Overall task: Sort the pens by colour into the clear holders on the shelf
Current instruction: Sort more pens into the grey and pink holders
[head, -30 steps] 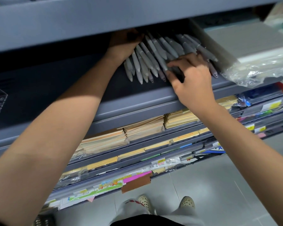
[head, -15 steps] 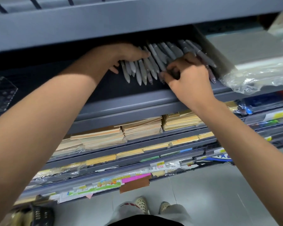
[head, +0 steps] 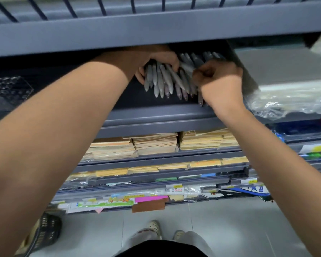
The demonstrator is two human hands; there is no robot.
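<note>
A bunch of grey pens [head: 165, 78] lies fanned on the dark grey shelf [head: 152, 112], tips toward me. My left hand [head: 156, 58] reaches under the upper shelf and curls around the left part of the bunch, fingers over the barrels and thumb below. My right hand [head: 219, 82] is closed on the right part of the bunch, with pen tips sticking out under its wrist. A clear holder [head: 9, 89] with a grid of holes stands at the far left of the same shelf, well away from both hands.
An upper grey shelf edge [head: 156, 26] overhangs the pens closely. A grey block in clear plastic wrap [head: 289, 93] sits right of the pens. Below are shelves of tan envelope stacks [head: 156, 143] and stationery. A dark basket [head: 44, 232] stands on the floor at the left.
My left hand has closed around the left pens and drawn them together. My right hand has tightened into a fist on the right pens. The fan is narrower.
</note>
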